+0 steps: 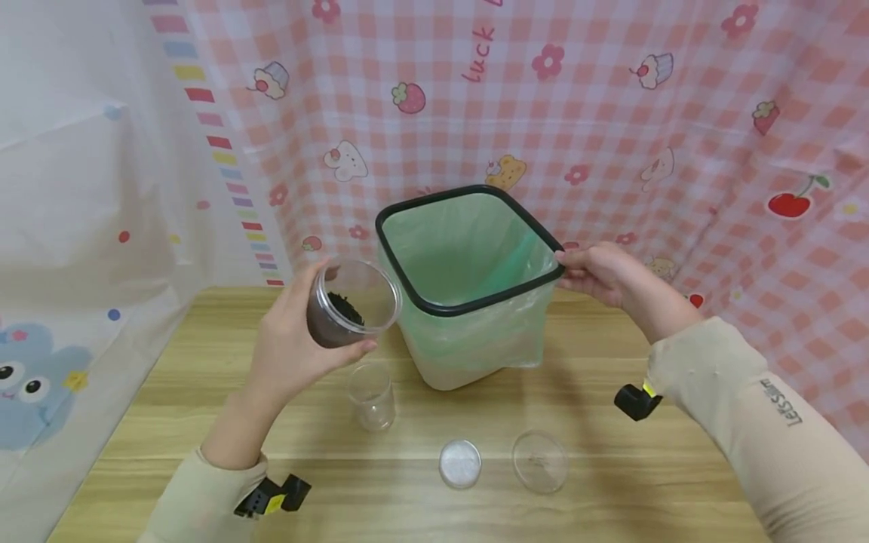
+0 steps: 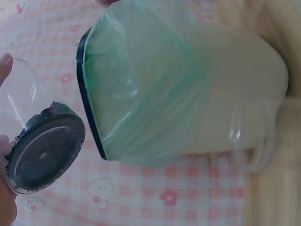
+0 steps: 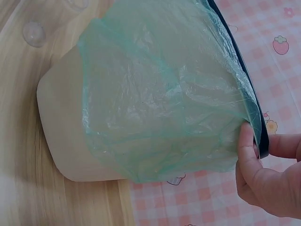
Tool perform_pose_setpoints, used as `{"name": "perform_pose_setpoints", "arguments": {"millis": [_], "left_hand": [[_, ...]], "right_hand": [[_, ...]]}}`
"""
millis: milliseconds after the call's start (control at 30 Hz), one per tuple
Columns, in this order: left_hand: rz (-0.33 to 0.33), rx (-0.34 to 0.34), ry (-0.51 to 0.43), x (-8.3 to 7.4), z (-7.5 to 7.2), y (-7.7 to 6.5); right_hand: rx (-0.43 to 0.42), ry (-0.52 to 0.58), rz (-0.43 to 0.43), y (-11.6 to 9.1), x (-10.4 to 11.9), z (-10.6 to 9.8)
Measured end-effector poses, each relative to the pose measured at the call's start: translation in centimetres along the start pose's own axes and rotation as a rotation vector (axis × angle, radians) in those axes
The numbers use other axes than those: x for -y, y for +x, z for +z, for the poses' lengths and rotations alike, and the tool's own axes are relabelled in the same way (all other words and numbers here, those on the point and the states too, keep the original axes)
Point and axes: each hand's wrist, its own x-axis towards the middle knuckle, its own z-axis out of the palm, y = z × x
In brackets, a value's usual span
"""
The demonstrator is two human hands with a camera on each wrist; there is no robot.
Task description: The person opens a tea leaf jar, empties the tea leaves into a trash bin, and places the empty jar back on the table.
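My left hand holds a clear plastic jar, tilted, its mouth towards the trash bin. Dark, crumbly matter lies in the bottom of the jar; its exact kind cannot be told. From the left wrist view, the dark layer shows through the jar's base. A green plastic bag lines the bin and hangs over its outside beneath a black rim. At the rim's right corner, my right hand pinches the edge between thumb and fingers, as the right wrist view confirms.
On the wooden table, a small clear cup stands in front of the bin, below the jar. Nearer me lie a round whitish disc and a clear round lid. A checked pink curtain hangs behind the bin.
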Motion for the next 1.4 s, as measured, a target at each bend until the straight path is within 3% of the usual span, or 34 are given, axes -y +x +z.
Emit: {"name": "perform_pose_setpoints", "arguments": {"millis": [267,400,733,967,1200,1400], "left_hand": [[-0.025,0.096,0.033,0.4,-1.8,4.4],[-0.007,0.138,0.057,0.4,-2.7,6.6],[0.071,0.341,0.262,-0.8,-3.0,11.7],[0.127,0.446,0.378,-1.0,-2.5,14.3],[0.133,0.543,0.462,-0.8,-1.9,16.0],[0.235,0.621,0.539,-0.5,-0.9,16.8]], "right_hand": [[-0.014,0.024,0.018,-0.2,-0.2,-0.1],[-0.006,0.015,0.013,-0.1,-0.1,0.0],[-0.019,0.032,0.004,-0.2,0.0,-0.1],[-0.018,0.034,0.005,-0.1,0.0,0.1],[-0.025,0.016,0.0,0.0,-0.1,0.2],[-0.034,0.0,-0.007,0.0,-0.4,0.2]]}}
